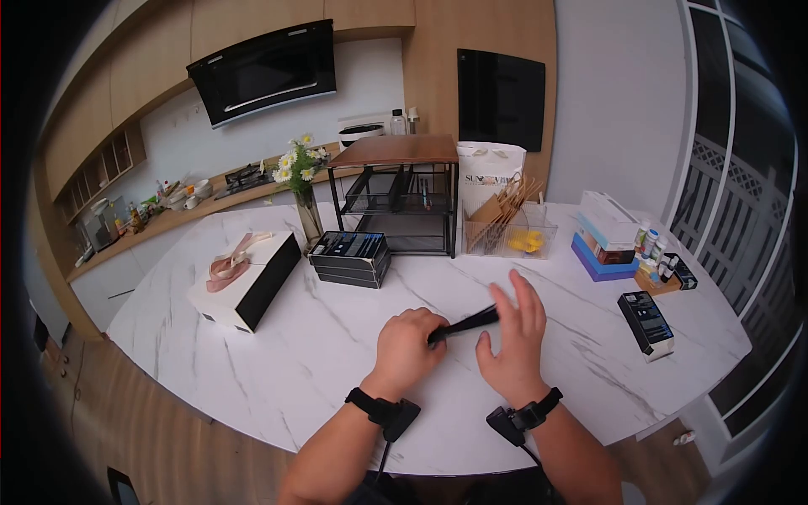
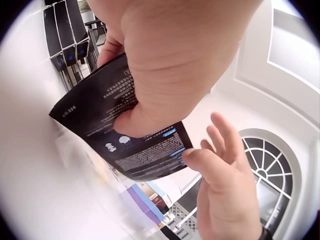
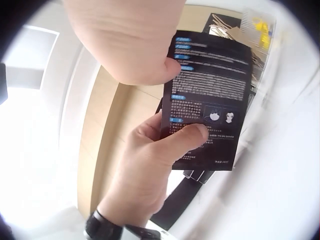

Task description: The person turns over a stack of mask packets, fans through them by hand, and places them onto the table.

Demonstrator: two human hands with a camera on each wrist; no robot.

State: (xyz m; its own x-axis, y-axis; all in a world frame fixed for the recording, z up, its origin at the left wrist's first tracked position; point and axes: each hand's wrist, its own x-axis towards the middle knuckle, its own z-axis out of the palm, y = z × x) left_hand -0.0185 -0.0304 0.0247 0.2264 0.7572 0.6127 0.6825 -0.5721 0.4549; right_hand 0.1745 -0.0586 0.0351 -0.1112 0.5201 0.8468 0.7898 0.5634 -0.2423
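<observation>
"Black packet (image 3: 212, 82), flat, with white and blue print. Who has it?"

"The left hand (image 1: 410, 349) does. Its grip is closed round one end, with the thumb pressed on the printed face."

"And the right hand (image 1: 517, 341)?"

"That grip is open, fingers raised and spread, one digit at the packet's edge. Whether it pinches at all, I can't tell."

"Where's the packet, then?"

"Held above the marbled worktop (image 1: 311, 379), on the person's side of the wood-topped rack (image 1: 392, 151)."

"What's round the rack?"

"Just left of it in front, a stack of black boxes (image 1: 349, 259); behind those, a vase of daisies (image 1: 308, 215). Further left of it, a white box with a pink ribbon (image 1: 244, 282). Just right of it, a clear bin (image 1: 497, 240) with yellow things inside; well to the right and nearer the person, one black box (image 1: 646, 324)."
</observation>
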